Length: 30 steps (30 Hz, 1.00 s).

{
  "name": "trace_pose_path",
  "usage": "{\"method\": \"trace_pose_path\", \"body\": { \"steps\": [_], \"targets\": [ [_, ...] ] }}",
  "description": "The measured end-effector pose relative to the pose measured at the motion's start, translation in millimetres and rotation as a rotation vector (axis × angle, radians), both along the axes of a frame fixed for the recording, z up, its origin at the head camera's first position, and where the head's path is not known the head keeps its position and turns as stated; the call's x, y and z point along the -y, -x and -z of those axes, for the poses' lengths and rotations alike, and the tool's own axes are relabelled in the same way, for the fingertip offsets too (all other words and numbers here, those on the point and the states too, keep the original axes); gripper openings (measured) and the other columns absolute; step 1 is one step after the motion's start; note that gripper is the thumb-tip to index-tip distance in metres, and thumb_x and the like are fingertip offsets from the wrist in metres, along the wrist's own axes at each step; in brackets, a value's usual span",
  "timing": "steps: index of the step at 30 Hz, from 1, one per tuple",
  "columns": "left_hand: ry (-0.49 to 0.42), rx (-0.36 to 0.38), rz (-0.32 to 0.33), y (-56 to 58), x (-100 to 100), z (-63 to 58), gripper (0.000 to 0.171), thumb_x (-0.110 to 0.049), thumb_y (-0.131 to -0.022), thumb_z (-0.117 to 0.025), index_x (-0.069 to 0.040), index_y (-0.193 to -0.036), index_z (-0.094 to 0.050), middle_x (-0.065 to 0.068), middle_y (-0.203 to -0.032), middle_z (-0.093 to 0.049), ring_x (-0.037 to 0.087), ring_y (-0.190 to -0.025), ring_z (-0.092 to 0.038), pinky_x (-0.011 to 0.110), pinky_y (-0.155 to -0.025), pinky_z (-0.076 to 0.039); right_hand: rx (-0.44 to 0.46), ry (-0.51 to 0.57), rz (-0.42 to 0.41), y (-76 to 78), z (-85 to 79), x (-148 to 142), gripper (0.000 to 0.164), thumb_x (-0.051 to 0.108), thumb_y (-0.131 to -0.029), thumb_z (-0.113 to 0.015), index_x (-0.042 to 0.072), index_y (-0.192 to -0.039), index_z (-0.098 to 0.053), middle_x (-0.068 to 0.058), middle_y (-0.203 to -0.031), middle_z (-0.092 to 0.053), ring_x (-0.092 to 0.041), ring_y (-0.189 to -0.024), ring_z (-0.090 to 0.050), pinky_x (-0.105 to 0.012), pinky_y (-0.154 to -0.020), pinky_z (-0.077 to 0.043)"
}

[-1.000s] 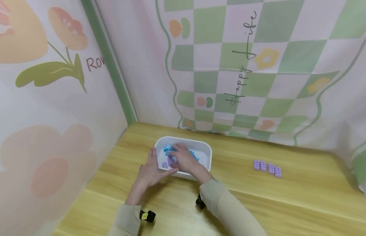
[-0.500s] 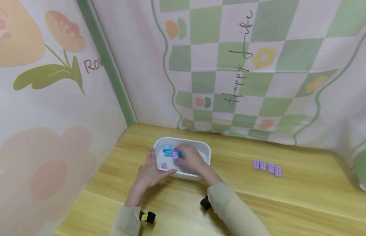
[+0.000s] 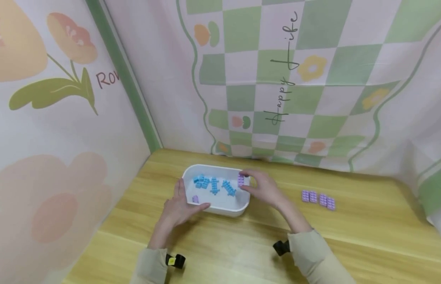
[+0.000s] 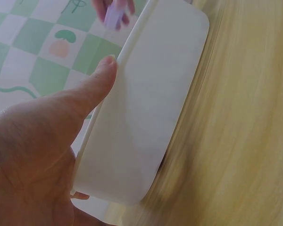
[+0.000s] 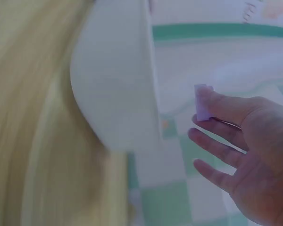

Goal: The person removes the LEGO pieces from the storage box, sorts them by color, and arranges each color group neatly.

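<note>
My right hand (image 3: 266, 188) pinches a purple toy brick (image 3: 241, 180) between thumb and fingers at the right end of a white bin (image 3: 220, 210). In the right wrist view the purple brick (image 5: 203, 102) is pinched above the rim, other fingers spread. My left hand (image 3: 177, 207) rests at the bin's near left corner, fingers straight along the left side and thumb (image 4: 101, 77) on the front rim. In the bin lie small blue bricks (image 3: 201, 181), two blue studded pieces, one upright (image 3: 214, 185) and one slanted (image 3: 229, 188), and a light purple piece (image 3: 195, 199).
Several purple bricks (image 3: 318, 199) lie in a row on the wooden table (image 3: 241, 248), right of the bin. A patterned cloth (image 3: 291, 98) hangs behind the table, and a flowered panel (image 3: 64, 177) stands on the left.
My right hand has drawn a purple brick from among the pieces in the bin and carried it right to the bin's right end. My left hand has stayed on the corner.
</note>
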<state>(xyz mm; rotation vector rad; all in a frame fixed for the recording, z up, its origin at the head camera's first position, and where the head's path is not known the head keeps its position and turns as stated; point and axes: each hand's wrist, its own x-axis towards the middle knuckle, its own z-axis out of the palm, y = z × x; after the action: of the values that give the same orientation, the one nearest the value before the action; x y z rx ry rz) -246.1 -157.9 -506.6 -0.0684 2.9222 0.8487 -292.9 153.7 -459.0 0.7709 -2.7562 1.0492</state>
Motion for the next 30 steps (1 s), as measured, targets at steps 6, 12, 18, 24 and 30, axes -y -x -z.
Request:
{"method": "trace_pose_path", "body": {
  "steps": [6,12,18,24,30],
  "targets": [
    [-0.001,-0.003,0.003,1.6,4,-0.3,0.146,-0.082,-0.084,-0.076,0.000,-0.175,0.003,0.025,-0.185,-0.007,0.063,-0.133,-0.059,0.081,-0.115,-0.046,0.007,0.022,0.078,-11.9,-2.9,-47,0.046,0.006,-0.099,-0.079,-0.005,-0.142,-0.067,-0.028,-0.141,-0.072,-0.051,-0.134,-0.066,-0.070,-0.118,-0.051],
    [-0.001,0.016,0.000,2.1,7,-0.7,0.148,-0.087,-0.084,-0.073,-0.003,-0.176,0.007,0.022,-0.186,-0.002,0.066,-0.135,-0.057,0.082,-0.116,-0.044,0.049,0.005,0.146,-19.1,6.3,-86,0.050,0.007,-0.101,-0.077,-0.005,-0.146,-0.063,-0.030,-0.142,-0.069,-0.053,-0.136,-0.063,-0.073,-0.120,-0.046],
    [0.009,0.024,0.002,1.3,7,0.3,0.147,-0.087,-0.084,-0.072,-0.003,-0.176,0.007,0.023,-0.186,-0.001,0.063,-0.127,-0.062,0.080,-0.113,-0.048,0.038,-0.019,0.220,-30.6,17.3,-130,0.051,0.005,-0.099,-0.078,-0.009,-0.146,-0.062,-0.035,-0.141,-0.068,-0.058,-0.132,-0.063,-0.076,-0.117,-0.046],
    [0.030,0.017,0.018,2.5,3,-1.2,0.147,-0.085,-0.085,-0.073,0.000,-0.175,0.005,0.026,-0.185,-0.004,0.053,-0.113,-0.069,0.075,-0.105,-0.056,0.059,-0.039,0.309,-46.0,29.9,-185,0.052,0.006,-0.099,-0.078,-0.012,-0.145,-0.060,-0.041,-0.138,-0.066,-0.064,-0.129,-0.060,-0.082,-0.110,-0.045],
    [0.037,0.033,0.023,2.7,0,-1.6,0.147,-0.087,-0.085,-0.071,0.000,-0.175,0.006,0.026,-0.185,-0.003,0.057,-0.117,-0.068,0.078,-0.110,-0.051,0.095,-0.058,0.377,-58.0,41.5,-230,0.053,0.011,-0.103,-0.076,-0.013,-0.147,-0.057,-0.045,-0.140,-0.061,-0.069,-0.131,-0.052,-0.088,-0.107,-0.038]
  ]
}}
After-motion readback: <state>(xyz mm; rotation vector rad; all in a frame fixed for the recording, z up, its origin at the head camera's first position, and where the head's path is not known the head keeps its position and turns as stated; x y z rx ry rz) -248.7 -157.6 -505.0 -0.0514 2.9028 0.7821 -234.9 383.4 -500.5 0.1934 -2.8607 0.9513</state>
